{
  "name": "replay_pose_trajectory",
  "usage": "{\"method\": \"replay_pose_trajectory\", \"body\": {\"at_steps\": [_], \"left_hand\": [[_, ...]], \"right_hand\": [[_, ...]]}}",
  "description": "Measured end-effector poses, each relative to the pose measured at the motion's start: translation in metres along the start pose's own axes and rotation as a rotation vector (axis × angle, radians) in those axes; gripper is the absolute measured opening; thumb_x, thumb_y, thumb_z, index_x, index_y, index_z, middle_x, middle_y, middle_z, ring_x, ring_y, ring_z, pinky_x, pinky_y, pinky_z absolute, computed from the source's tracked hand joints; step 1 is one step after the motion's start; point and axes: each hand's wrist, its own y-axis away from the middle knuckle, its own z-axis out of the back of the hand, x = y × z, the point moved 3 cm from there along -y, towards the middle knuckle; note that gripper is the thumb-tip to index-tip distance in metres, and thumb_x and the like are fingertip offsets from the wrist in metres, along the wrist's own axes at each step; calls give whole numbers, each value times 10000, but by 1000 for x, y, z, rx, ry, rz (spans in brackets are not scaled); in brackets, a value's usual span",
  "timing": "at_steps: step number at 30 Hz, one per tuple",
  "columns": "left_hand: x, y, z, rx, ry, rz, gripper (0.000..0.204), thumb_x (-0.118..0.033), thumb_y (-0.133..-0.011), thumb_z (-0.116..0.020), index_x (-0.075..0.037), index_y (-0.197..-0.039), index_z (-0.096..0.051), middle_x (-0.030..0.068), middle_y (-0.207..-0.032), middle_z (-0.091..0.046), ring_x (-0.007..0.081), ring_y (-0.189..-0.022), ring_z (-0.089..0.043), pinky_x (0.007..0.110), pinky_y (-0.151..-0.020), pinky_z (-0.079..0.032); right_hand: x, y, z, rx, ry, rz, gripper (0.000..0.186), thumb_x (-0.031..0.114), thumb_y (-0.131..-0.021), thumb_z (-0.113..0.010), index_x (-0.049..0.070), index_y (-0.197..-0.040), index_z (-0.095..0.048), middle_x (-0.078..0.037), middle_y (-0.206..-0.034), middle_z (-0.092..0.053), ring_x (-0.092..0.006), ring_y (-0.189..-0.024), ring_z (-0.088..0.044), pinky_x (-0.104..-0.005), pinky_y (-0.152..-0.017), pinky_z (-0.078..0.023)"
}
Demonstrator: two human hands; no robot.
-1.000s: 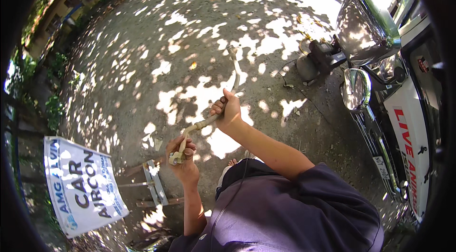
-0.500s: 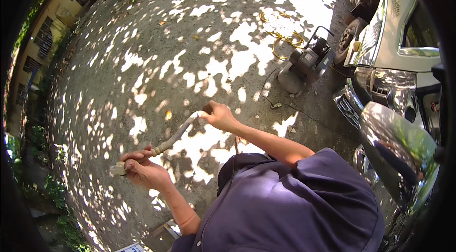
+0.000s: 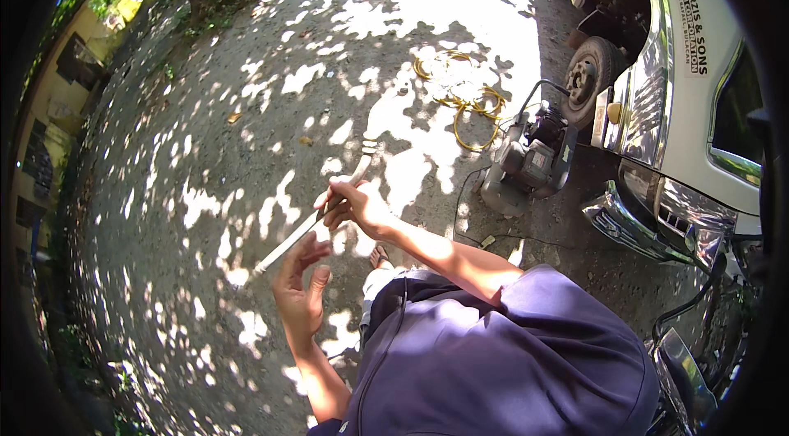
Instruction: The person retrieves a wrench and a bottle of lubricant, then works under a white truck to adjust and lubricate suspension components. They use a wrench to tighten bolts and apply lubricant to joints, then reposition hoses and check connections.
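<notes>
The right hand (image 3: 352,204) has its grip closed on a long pale strip (image 3: 308,226), perhaps metal; the left hand (image 3: 300,292), fingers spread wide, sits just below its lower end, over open dirt ground (image 3: 205,148).

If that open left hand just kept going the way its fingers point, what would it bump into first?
Most likely the long pale rod that the right hand grips: the left hand is open just under its lower end, fingers pointing up at it. Depth is hard to judge.

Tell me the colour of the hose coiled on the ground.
Yellow; the hose shows in the head view.
</notes>
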Motion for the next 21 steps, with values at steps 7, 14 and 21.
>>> {"method": "replay_pose_trajectory", "body": {"at_steps": [7,14,21], "left_hand": [[131,-207,-20,91,355,509,562,-272,-1005,-669,27,-1441,-477,142,-1285,-651,188,-983,-690,285,-859,-541],[113,-468,-104,406,236,220,595,-341,-1041,-595,-17,-1502,-401,147,-1386,-589,226,-1132,-668,342,-938,-540],[118,-613,-198,451,397,378,524,-281,-1041,-600,-48,-1478,-431,149,-1353,-604,232,-1120,-679,336,-931,-564]], "right_hand": [[106,-93,133,-389,-576,243,298,318,-1080,-434,59,-979,-540,-203,-1088,-679,-319,-790,-661,-440,-741,-584],[179,-155,250,-484,-951,510,353,331,-1080,-437,31,-960,-581,-158,-1067,-675,-277,-794,-684,-407,-738,-608],[303,-241,336,-681,-878,579,429,461,-1089,-413,48,-1094,-531,-108,-996,-670,-145,-660,-588,-286,-578,-547]]}}
